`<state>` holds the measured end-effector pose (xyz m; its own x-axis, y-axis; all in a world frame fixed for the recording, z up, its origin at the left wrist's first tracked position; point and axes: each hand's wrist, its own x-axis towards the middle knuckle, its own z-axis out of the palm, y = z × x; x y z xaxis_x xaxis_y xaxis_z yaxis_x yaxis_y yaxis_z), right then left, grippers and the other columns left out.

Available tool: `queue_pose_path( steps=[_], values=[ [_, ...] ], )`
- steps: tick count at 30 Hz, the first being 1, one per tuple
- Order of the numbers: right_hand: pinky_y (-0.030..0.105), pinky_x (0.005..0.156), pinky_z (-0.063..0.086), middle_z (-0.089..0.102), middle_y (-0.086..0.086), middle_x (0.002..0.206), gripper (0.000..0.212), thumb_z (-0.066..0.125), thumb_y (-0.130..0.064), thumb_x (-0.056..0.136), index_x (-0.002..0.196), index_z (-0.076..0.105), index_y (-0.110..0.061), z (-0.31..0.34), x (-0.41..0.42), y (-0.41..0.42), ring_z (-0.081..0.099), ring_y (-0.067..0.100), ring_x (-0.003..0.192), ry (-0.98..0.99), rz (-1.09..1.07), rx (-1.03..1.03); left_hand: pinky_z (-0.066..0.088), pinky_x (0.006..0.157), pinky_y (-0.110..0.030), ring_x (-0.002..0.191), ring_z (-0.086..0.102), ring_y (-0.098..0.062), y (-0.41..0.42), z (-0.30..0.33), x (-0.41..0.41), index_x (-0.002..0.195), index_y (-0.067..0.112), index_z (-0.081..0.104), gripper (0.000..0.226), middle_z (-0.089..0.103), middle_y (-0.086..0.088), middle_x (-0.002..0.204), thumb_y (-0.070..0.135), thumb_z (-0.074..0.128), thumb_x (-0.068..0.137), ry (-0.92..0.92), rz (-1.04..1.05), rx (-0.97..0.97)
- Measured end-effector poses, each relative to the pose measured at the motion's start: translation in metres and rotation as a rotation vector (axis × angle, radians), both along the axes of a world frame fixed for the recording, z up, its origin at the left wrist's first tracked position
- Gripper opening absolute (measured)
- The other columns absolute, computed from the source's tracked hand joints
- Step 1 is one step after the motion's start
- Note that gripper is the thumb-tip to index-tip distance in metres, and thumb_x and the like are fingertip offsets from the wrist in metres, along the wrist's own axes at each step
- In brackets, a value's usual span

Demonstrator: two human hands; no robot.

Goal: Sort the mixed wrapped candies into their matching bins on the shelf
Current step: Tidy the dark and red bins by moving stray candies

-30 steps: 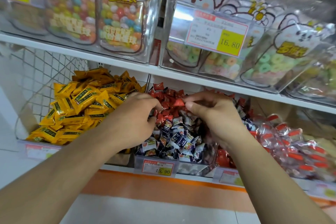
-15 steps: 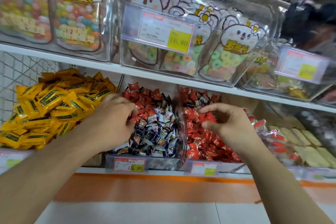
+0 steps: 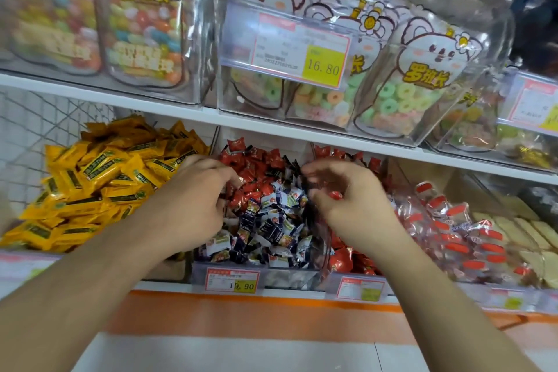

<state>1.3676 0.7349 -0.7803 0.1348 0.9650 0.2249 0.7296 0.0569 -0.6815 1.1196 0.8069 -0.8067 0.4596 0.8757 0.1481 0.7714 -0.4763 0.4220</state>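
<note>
both hands are hovering over the middle bin [image 3: 290, 276]: the right hand [image 3: 350, 205] is pinching a red candy [image 3: 335, 195] beside the red bin's [image 3: 356, 281] left edge, while the left hand's [image 3: 193, 202] curled fingers are digging among red strays [image 3: 241, 196], their hold unclear.

Koala bags of ring gummies [image 3: 389, 106] sit at one o'clock, a 16.80 price tag [image 3: 299, 53] at twelve, orange floor stripe [image 3: 241, 317] at six.
</note>
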Motion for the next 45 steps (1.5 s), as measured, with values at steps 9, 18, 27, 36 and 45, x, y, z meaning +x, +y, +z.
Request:
queue_pose_path(
  steps=[9, 18, 27, 36, 45],
  values=[
    [0.023, 0.094, 0.054, 0.070, -0.007, 0.126, 0.044, 0.073, -0.027, 0.092, 0.134, 0.063, -0.029, -0.039, -0.064, 0.062, 0.067, 0.012, 0.110, -0.276, 0.141, -0.125, 0.029, 0.114, -0.023, 0.139, 0.038, -0.005, 0.007, 0.002, -0.019, 0.128, 0.036, 0.059, 0.035, 0.048, 0.019, 0.142, 0.016, 0.062, 0.099, -0.049, -0.002, -0.030],
    [0.036, 0.080, 0.061, 0.073, -0.013, 0.099, 0.036, 0.087, -0.042, 0.076, 0.108, 0.071, -0.035, -0.069, -0.075, 0.084, 0.069, 0.011, 0.089, -0.315, 0.020, -0.154, 0.011, 0.108, -0.012, 0.146, 0.023, -0.001, 0.009, 0.002, -0.023, 0.133, 0.033, 0.057, 0.034, 0.040, 0.018, 0.150, 0.019, 0.058, 0.102, -0.075, -0.033, -0.068],
    [0.030, 0.069, 0.061, 0.071, -0.009, 0.081, 0.018, 0.087, -0.021, 0.082, 0.095, 0.076, -0.027, -0.056, -0.071, 0.071, 0.069, 0.009, 0.067, -0.105, -0.002, -0.131, 0.017, 0.114, -0.017, 0.145, 0.026, -0.002, 0.009, 0.002, -0.022, 0.131, 0.032, 0.059, 0.032, 0.042, 0.018, 0.148, 0.019, 0.059, 0.102, -0.074, -0.028, -0.080],
    [0.036, 0.068, 0.063, 0.063, 0.002, 0.079, 0.028, 0.086, -0.014, 0.083, 0.104, 0.074, -0.028, -0.027, -0.053, 0.049, 0.062, 0.015, 0.066, 0.250, -0.022, -0.117, 0.024, 0.118, -0.024, 0.143, 0.029, -0.005, 0.009, 0.001, -0.020, 0.131, 0.032, 0.059, 0.034, 0.046, 0.017, 0.145, 0.015, 0.058, 0.101, -0.059, -0.022, -0.051],
    [0.010, 0.065, 0.051, 0.067, 0.013, 0.092, 0.030, 0.086, -0.013, 0.082, 0.104, 0.071, -0.027, 0.003, 0.009, -0.010, 0.058, -0.001, 0.071, 0.265, -0.171, 0.016, 0.025, 0.124, -0.032, 0.145, 0.023, -0.007, 0.009, -0.006, -0.013, 0.125, 0.036, 0.061, 0.047, 0.047, 0.013, 0.144, 0.000, 0.055, 0.095, -0.050, -0.022, -0.048]
  ],
)
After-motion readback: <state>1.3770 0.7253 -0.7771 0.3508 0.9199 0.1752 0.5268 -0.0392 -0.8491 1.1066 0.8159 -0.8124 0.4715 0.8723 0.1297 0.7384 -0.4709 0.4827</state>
